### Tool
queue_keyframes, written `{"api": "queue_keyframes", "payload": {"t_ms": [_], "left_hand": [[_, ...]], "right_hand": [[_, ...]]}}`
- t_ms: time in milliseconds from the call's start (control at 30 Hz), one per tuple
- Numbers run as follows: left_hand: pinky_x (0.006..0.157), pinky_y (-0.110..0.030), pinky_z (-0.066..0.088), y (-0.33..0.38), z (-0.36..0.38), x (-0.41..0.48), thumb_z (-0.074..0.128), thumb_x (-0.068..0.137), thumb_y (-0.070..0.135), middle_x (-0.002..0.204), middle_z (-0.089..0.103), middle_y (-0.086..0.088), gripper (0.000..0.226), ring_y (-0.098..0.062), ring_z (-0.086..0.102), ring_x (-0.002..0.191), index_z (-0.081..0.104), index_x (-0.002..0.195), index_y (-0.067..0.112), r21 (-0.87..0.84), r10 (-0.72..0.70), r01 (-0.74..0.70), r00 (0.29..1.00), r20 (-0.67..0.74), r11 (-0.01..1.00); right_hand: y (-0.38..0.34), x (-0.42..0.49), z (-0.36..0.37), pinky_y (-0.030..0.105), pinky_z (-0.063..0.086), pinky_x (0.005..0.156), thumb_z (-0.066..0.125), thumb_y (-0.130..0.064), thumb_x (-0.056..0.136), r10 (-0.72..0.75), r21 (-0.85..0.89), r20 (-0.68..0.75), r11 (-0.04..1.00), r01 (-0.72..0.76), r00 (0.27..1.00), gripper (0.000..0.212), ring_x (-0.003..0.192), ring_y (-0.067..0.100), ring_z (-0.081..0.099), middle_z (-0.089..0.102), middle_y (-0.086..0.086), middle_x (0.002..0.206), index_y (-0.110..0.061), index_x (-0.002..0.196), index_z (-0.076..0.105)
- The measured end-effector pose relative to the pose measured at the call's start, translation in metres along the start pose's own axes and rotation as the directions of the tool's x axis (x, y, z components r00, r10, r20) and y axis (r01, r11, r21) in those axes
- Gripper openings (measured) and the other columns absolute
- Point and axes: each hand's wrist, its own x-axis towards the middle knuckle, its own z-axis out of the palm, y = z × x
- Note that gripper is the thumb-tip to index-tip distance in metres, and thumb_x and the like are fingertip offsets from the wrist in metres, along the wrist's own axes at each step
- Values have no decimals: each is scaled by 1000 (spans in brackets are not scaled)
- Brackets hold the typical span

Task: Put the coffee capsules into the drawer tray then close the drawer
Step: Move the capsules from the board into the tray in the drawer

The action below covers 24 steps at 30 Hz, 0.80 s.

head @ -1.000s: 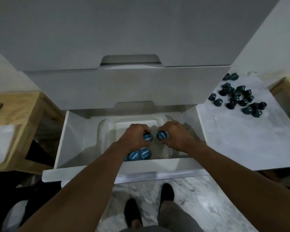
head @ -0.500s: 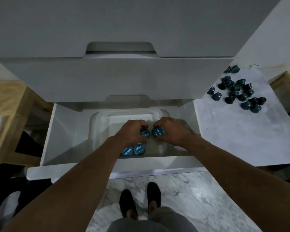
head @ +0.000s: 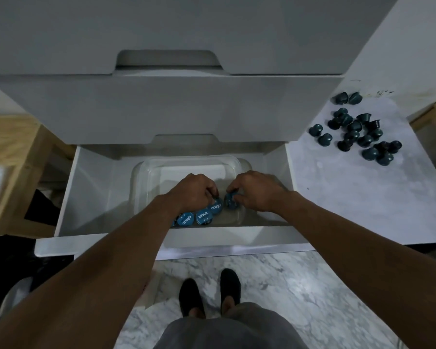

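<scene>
Sitting in left grip (head: 194, 195), right grip (head: 258, 191): capsules (head: 216, 207)

The drawer (head: 93, 197) is standing open. Inside it a clear tray (head: 186, 161) is holding blue-lidded capsules (head: 204, 217), lids up, near the drawer's front. Dark capsules (head: 354, 126) are lying scattered to the drawer's right.

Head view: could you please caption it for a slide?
Left hand and right hand set capsules into the clear tray of the open drawer.
</scene>
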Motion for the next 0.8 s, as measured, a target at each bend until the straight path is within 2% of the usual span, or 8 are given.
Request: {"api": "queue_keyframes", "payload": {"t_ms": [167, 300, 400, 533, 667, 800], "left_hand": [[72, -18, 44, 7, 1, -5, 62, 78, 4, 95, 70, 1, 25, -10, 61, 83, 73, 98, 17, 37, 7, -8, 1000, 23, 999], [72, -19, 44, 9, 4, -7, 67, 78, 8, 98, 71, 0, 22, -12, 60, 84, 73, 97, 17, 70, -11, 7, 998, 67, 998], [76, -22, 48, 11, 5, -8, 69, 78, 10, 99, 70, 1, 21, -13, 61, 86, 73, 98, 17, 84, -23, 16, 997, 78, 996], [85, -27, 52, 14, 5, -10, 68, 79, 10, 101, 71, 0, 20, -15, 63, 92, 73, 97, 16, 89, -23, 16, 997, 73, 996], [86, -22, 47, 16, 3, -12, 60, 82, 5, 110, 68, -3, 28, -16, 62, 98, 70, 107, 14, 84, -36, 39, 999, -40, 996], [90, -28, 50, 20, -9, -21, 62, 84, 12, 109, 70, -7, 23, -18, 64, 95, 70, 106, 13, 81, -55, 78, 967, -249, 994]], "right_hand": [[0, -3, 1, 27, 46, 80, 62, -27, 87, -25, -2, 73, 1000, 25, 997, 25, 104, 17, 59, 68, -4, 114, -29, 112, 67], [-2, -5, 3, 24, 45, 77, 63, -22, 86, -41, -10, 107, 999, 42, 993, 26, 100, 16, 61, 68, -4, 113, -27, 111, 68], [-1, -6, 4, 31, 52, 85, 64, -21, 85, -55, 8, 126, 998, 55, 990, 27, 98, 17, 62, 69, -2, 113, -24, 112, 68], [0, -6, 4, 34, 53, 88, 63, -21, 86, -62, 10, 124, 998, 61, 990, 27, 98, 17, 62, 69, 0, 113, -23, 113, 68], [3, -7, 2, 35, 52, 91, 62, -26, 87, -55, 63, 71, 997, 50, 996, 28, 101, 19, 61, 68, 2, 115, -21, 114, 67], [-1, -9, -7, 35, 51, 89, 59, -31, 89, -36, 59, -67, 997, 39, 997, 28, 101, 21, 59, 66, 4, 116, -20, 114, 67]]}}
